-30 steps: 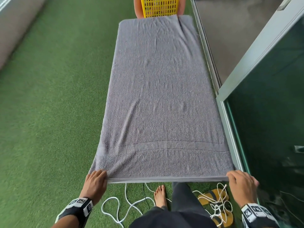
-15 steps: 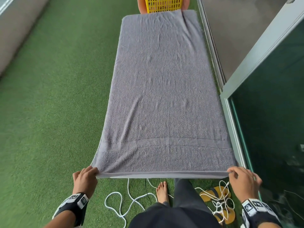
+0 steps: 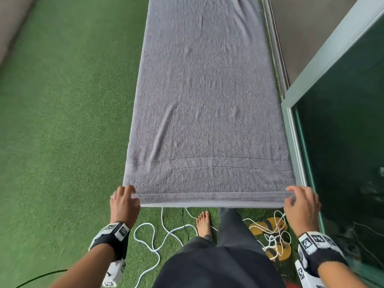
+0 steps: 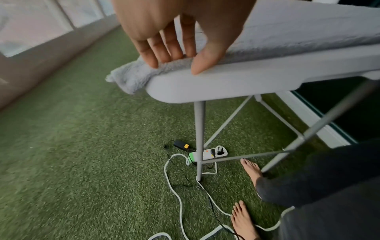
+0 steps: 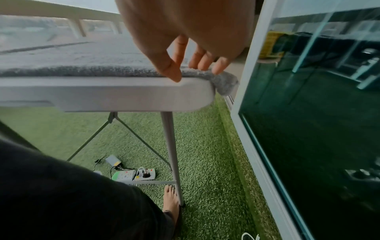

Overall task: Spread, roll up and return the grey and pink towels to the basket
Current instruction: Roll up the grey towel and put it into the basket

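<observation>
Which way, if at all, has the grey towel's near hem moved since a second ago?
Yes. The grey towel's near hem has turned over, away from the person, baring a strip of the table's near edge.

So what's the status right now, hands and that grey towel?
Left hand and right hand each pinch a near corner of the grey towel. Towel spread flat along the table, near hem just turned over. Nothing on top blocking the roll.

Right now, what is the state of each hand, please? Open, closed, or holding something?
Left hand: fingers curled on the near left corner of the grey towel, holding it.
Right hand: pinching the near right corner.
</observation>
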